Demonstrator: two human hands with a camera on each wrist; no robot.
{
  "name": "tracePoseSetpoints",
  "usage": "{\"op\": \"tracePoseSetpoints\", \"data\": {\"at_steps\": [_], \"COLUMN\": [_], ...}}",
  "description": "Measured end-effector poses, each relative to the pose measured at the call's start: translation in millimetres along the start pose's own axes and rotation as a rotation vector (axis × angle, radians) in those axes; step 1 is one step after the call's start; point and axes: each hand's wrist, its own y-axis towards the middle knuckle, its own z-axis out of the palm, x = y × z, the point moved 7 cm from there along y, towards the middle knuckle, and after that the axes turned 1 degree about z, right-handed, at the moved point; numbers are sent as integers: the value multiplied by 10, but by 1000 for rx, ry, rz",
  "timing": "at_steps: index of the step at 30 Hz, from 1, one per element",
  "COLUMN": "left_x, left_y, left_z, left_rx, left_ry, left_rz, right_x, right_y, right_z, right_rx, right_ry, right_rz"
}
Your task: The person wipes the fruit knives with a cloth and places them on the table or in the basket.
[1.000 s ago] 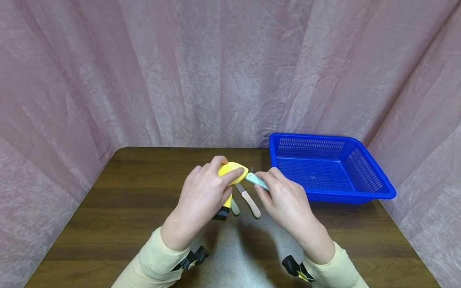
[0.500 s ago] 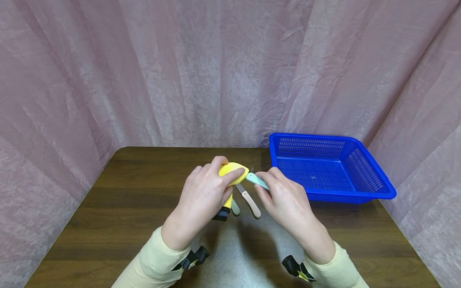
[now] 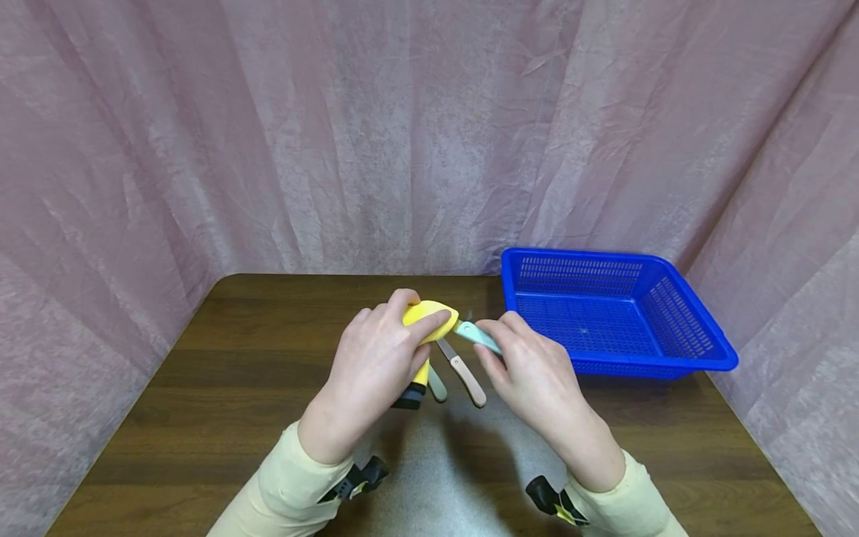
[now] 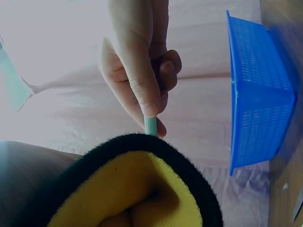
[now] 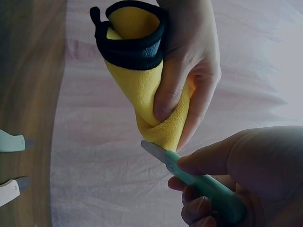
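A yellow cloth (image 3: 435, 307) with black trim is bunched and folded in my left hand (image 3: 376, 350), thumb pressing on it. In my right hand (image 3: 537, 377) is a small knife (image 3: 478, 337), gripped by its mint-green handle. The right wrist view shows its short blade (image 5: 154, 150) at the folded lower end of the cloth, seemingly touching it. Below the hands, a knife with a pale beige handle (image 3: 467, 380) lies on the table. Beside it is a knife with a green handle (image 3: 437, 386), partly hidden by the cloth.
A blue plastic basket (image 3: 584, 254) with slotted walls stands at the back right of the brown wooden table (image 3: 268, 328), near my right hand. Pink curtains (image 3: 416, 134) hang behind the table and at its sides.
My left hand has shifted slightly left with the cloth, baring a little of the blade between cloth and handle. The right hand has stayed almost still.
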Motion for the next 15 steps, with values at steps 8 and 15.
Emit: {"op": "tracePoseSetpoints", "data": {"at_steps": [8,15], "left_x": [55,88], "left_y": [-2,-4], "left_z": [-15,-17], "left_rx": [-1,12], "left_ry": [0,-2], "left_rz": [-19,-35], "right_x": [3,13], "right_y": [-2,1], "right_z": [2,0], "right_rx": [-7,-10], "right_ry": [0,1], "right_rz": [-2,-11]}}
